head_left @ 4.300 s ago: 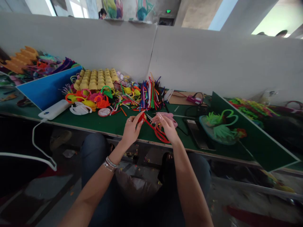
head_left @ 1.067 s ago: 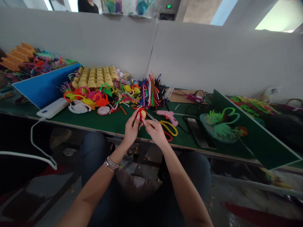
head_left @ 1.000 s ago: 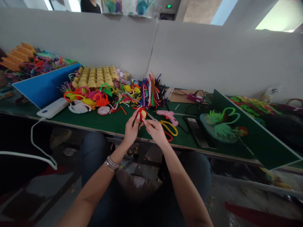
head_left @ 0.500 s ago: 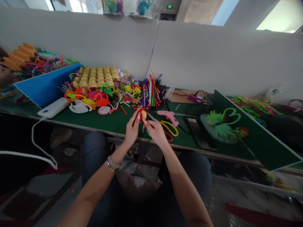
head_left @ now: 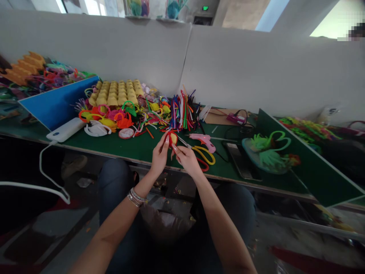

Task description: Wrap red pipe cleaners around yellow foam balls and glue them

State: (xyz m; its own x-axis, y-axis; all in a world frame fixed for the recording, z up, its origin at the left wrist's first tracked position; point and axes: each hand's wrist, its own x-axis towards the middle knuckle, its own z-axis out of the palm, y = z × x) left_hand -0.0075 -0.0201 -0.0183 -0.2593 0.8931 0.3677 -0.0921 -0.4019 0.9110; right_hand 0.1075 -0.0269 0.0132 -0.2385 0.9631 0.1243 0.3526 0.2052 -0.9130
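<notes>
Above the front part of the green table, both hands meet at a small round red-and-yellow piece, which looks fuzzy like pipe cleaner. My left hand grips its left side between thumb and fingers. The fingers of my right hand pinch its lower right edge. Just right of the hands lie scissors with yellow and red handles, partly covered by my right hand. Behind the scissors, a pink glue gun rests on its side. Part of the piece is hidden by my fingers.
Behind stands a bundle of colourful pipe cleaners. To the left are a yellow egg tray, fuzzy coloured pieces and a white power bank. On the right lie a phone and a dish of green fuzzy pieces. Low boards flank both sides.
My hands and the red-and-yellow piece stay almost in place, with only slight finger movement. Another person's hand at the far left edge has gone from view.
</notes>
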